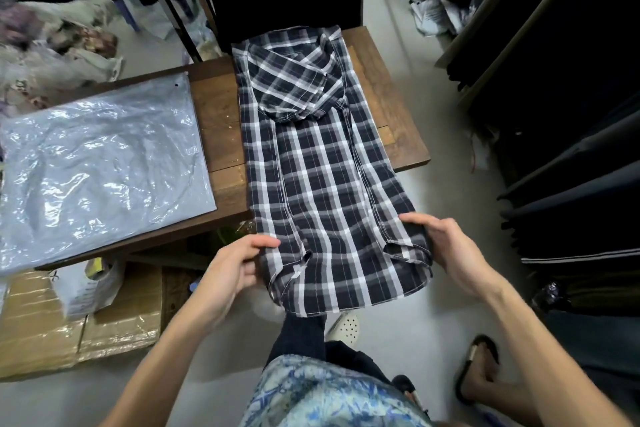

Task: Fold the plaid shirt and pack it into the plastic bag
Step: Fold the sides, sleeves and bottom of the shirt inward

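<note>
Left hand [239, 262] pinches the left lower edge of the plaid shirt [318, 163], thumb on top; right hand [440, 246] grips the right lower edge the same way. Shirt lies lengthwise on the wooden table [391, 87], sides folded in, hem hanging off the near edge. Plastic bag [100, 163] lies flat on the table's left part, beside the shirt.

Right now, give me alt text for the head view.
Both hands, left hand and right hand, grip the bottom corners of a plaid shirt folded lengthwise on a wooden table. A plastic bag lies flat to its left.
</note>
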Demonstrator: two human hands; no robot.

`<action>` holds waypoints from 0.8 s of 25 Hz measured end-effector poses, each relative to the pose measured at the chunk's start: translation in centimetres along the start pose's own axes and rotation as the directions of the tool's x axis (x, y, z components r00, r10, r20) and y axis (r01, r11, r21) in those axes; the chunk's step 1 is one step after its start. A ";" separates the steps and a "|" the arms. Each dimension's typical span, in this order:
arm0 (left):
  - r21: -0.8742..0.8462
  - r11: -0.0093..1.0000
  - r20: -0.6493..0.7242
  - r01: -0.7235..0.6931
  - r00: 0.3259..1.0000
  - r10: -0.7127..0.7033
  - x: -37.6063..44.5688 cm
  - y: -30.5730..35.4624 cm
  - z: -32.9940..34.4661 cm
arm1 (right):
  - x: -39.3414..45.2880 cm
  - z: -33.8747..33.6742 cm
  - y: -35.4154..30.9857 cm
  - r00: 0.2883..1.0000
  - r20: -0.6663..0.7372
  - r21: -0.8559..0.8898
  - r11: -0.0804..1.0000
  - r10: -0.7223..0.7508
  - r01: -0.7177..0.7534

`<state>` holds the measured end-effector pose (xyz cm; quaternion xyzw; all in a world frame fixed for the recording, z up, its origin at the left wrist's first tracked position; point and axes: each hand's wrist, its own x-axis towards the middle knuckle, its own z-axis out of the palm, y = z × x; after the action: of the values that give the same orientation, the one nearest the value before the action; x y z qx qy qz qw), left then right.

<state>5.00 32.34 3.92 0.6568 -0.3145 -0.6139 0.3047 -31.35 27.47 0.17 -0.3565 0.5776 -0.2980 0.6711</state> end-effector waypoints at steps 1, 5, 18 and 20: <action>-0.007 1.000 0.056 0.000 0.998 0.000 0.0 1.0 -0.4 | 0.1 -0.4 -1.0 0.999 0.055 -0.007 1.000 -0.001 0.001; 0.128 0.990 0.174 -0.055 0.984 0.032 1.4 5.4 -2.3 | 1.7 -1.5 -5.6 0.967 0.235 -0.191 0.971 -0.099 0.146; -0.192 0.981 -0.029 0.001 1.000 -0.007 21.4 15.2 -5.0 | 20.5 1.4 -16.1 0.952 -0.007 -0.212 0.931 -0.307 0.299; -0.248 0.963 -0.098 0.101 0.987 -0.129 24.1 15.4 -4.5 | 23.4 2.6 -15.8 0.977 -0.076 -0.189 0.965 -0.198 0.181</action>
<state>10.04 3.92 1.53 0.6658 -0.1806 -0.6260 0.3637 -25.01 -0.17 0.25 -0.4552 0.5966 -0.3238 0.5762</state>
